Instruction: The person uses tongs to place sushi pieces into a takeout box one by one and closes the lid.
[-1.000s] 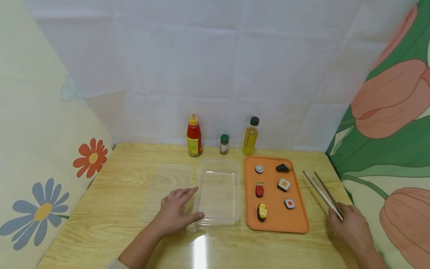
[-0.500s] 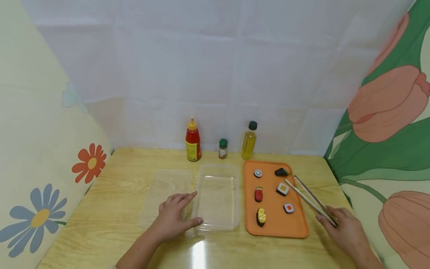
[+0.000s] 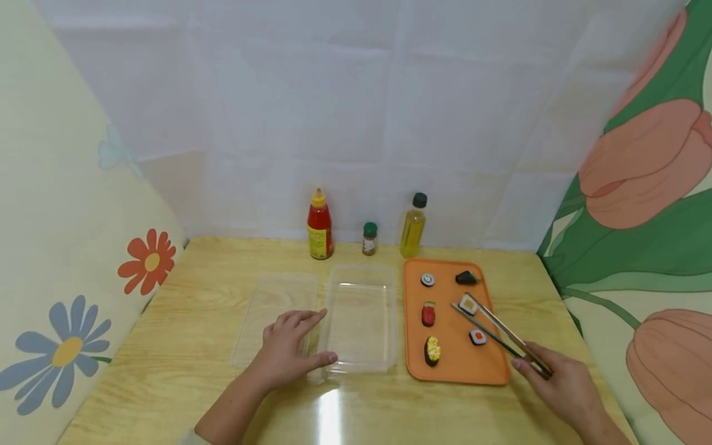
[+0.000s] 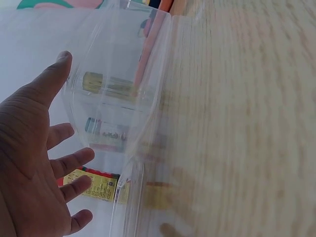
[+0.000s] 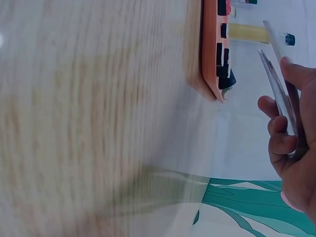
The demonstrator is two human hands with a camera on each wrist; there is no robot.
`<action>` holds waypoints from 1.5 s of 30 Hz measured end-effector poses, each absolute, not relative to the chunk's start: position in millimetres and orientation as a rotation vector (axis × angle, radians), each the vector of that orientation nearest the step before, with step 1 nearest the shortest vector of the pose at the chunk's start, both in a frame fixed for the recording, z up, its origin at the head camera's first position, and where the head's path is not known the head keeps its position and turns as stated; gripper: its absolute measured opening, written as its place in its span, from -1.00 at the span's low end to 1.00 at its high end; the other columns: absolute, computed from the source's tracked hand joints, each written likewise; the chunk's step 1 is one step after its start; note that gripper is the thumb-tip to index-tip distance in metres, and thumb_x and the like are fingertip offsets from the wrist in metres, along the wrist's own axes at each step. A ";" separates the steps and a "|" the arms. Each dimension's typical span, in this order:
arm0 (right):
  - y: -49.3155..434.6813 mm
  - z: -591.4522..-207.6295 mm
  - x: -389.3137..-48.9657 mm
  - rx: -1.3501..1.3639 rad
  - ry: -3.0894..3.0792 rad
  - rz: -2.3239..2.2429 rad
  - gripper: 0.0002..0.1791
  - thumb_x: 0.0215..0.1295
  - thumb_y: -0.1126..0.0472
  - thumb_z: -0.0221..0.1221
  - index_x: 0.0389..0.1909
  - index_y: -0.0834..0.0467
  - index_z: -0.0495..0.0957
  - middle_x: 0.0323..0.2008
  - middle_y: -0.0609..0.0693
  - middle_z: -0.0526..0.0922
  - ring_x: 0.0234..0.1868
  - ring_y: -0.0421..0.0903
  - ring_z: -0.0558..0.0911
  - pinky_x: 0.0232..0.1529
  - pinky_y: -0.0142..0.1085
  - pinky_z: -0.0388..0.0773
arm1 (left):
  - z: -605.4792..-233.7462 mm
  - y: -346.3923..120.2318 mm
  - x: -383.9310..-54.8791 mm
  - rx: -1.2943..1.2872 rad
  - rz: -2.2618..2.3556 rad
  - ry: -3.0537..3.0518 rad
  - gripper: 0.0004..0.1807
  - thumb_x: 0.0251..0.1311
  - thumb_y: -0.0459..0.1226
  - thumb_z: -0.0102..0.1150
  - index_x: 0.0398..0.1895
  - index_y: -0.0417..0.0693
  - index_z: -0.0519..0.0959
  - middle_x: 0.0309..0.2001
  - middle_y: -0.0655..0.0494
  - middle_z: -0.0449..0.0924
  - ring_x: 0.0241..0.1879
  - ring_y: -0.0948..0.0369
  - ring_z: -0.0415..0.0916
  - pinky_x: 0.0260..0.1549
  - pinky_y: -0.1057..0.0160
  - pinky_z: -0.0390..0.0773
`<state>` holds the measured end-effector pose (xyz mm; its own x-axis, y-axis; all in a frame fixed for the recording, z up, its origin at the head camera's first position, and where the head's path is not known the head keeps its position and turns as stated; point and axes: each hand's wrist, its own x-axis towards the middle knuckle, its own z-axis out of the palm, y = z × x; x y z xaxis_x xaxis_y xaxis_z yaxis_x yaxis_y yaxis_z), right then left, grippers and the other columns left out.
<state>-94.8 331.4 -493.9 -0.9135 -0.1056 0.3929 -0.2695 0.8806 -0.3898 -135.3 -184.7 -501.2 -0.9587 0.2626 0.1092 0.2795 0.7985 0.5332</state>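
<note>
My right hand (image 3: pixel 562 380) grips metal tongs (image 3: pixel 503 327) over the right side of an orange tray (image 3: pixel 456 371). Their spread tips stand on either side of a square sushi roll (image 3: pixel 468 305) with a yellow centre; whether they touch it I cannot tell. In the right wrist view the tongs (image 5: pixel 276 81) have parted arms. My left hand (image 3: pixel 292 352) spreads its fingers at the left edge of a clear plastic box (image 3: pixel 360 372), over a flat clear lid (image 3: pixel 280 287). In the left wrist view the left hand (image 4: pixel 34 163) holds nothing; contact with the box is unclear.
Also on the tray are a red-topped sushi (image 3: pixel 428 314), a yellow-topped sushi (image 3: pixel 432 351), a red-centred roll (image 3: pixel 478 337), a round roll (image 3: pixel 427 280) and a black cone-shaped piece (image 3: pixel 466 277). Behind stand a red sauce bottle (image 3: pixel 319 232), spice jar (image 3: pixel 369 239) and oil bottle (image 3: pixel 413 232).
My right hand has moved left, bringing the tongs from beside the tray to over it, with the tips around the yellow-centred roll. The left hand has stayed in place.
</note>
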 end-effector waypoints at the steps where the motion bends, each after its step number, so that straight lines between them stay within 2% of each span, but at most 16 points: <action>1: 330.5 -494.4 -93.9 0.287 -2.684 0.631 -0.57 0.14 0.10 0.54 0.01 0.19 0.77 -0.39 -0.21 0.73 -0.48 -0.33 0.53 -0.49 -0.26 0.51 | -501.2 -184.8 -135.7 -0.446 -0.879 -2.950 0.03 0.04 0.43 0.33 0.54 0.19 0.39 0.37 -0.05 0.44 0.41 -0.15 0.22 0.23 -0.44 0.05; 5: 327.2 -496.5 -90.1 0.345 -2.670 0.632 -0.59 0.12 0.14 0.56 -0.01 0.17 0.78 -0.42 -0.24 0.71 -0.53 -0.40 0.41 -0.53 -0.35 0.40 | -501.3 -185.0 -136.7 -0.452 -0.877 -2.948 0.03 0.04 0.41 0.36 0.54 0.17 0.40 0.36 -0.05 0.45 0.41 -0.15 0.21 0.22 -0.44 0.05; 10: 323.2 -498.9 -83.9 0.394 -2.667 0.620 -0.58 0.08 0.13 0.58 -0.02 0.14 0.78 -0.37 -0.23 0.75 -0.43 -0.37 0.58 -0.47 -0.32 0.54 | -500.8 -185.3 -136.8 -0.452 -0.895 -2.944 0.03 0.04 0.41 0.36 0.54 0.16 0.40 0.36 -0.04 0.45 0.41 -0.15 0.21 0.23 -0.44 0.04; 12: 321.4 -499.9 -80.8 0.402 -2.670 0.642 -0.59 0.09 0.13 0.57 -0.02 0.14 0.78 -0.36 -0.24 0.76 -0.42 -0.38 0.59 -0.48 -0.33 0.54 | -500.7 -185.5 -136.6 -0.447 -0.906 -2.946 0.03 0.04 0.42 0.35 0.54 0.16 0.40 0.37 -0.04 0.45 0.42 -0.16 0.20 0.23 -0.44 0.03; 15: 318.2 -501.8 -75.6 0.414 -2.690 0.692 -0.61 0.14 0.15 0.55 -0.01 0.15 0.78 -0.41 -0.30 0.71 -0.52 -0.44 0.45 -0.54 -0.39 0.41 | -500.6 -185.7 -135.8 -0.438 -0.924 -2.954 0.05 0.03 0.43 0.34 0.55 0.16 0.39 0.38 -0.03 0.44 0.42 -0.16 0.19 0.23 -0.43 0.02; 20: 311.4 -504.2 -67.5 0.394 -2.755 0.730 -0.60 0.18 0.11 0.52 0.01 0.17 0.77 -0.45 -0.37 0.65 -0.58 -0.45 0.34 -0.54 -0.41 0.34 | -502.5 -186.1 -134.2 -0.431 -0.933 -2.965 0.05 0.03 0.44 0.33 0.55 0.17 0.39 0.38 -0.02 0.43 0.43 -0.15 0.19 0.24 -0.42 0.01; 23: 308.2 -506.6 -63.0 0.381 -2.793 0.734 -0.58 0.18 0.07 0.52 0.01 0.18 0.77 -0.42 -0.33 0.68 -0.57 -0.45 0.37 -0.52 -0.39 0.37 | -504.0 -186.5 -133.0 -0.428 -0.926 -2.966 0.05 0.03 0.44 0.34 0.55 0.17 0.39 0.38 -0.02 0.44 0.42 -0.15 0.19 0.23 -0.43 0.03; 29: 303.9 -513.6 -55.4 0.409 -2.761 0.687 -0.60 0.07 0.08 0.58 -0.08 0.13 0.81 -0.30 -0.17 0.79 -0.39 -0.42 0.60 -0.46 -0.34 0.55 | -506.2 -187.0 -130.1 -0.427 -0.932 -2.967 0.05 0.02 0.44 0.35 0.55 0.20 0.38 0.38 -0.02 0.43 0.43 -0.15 0.18 0.23 -0.45 0.01; 34: 299.9 -515.1 -50.1 0.359 -2.788 0.710 -0.62 0.10 0.05 0.57 -0.08 0.11 0.81 -0.32 -0.22 0.77 -0.40 -0.46 0.57 -0.46 -0.35 0.54 | -506.2 -186.5 -128.6 -0.428 -0.936 -2.966 0.05 0.02 0.44 0.34 0.55 0.18 0.38 0.38 -0.03 0.43 0.42 -0.16 0.19 0.23 -0.45 0.02; 45: 299.6 -516.4 -49.2 0.422 -2.690 0.710 -0.62 0.05 0.14 0.59 -0.09 0.15 0.80 -0.41 -0.38 0.66 -0.43 -0.45 0.55 -0.48 -0.36 0.53 | -501.5 -184.7 -136.2 -0.454 -0.928 -2.944 0.03 0.05 0.38 0.39 0.55 0.15 0.39 0.36 -0.06 0.45 0.41 -0.17 0.20 0.24 -0.43 0.01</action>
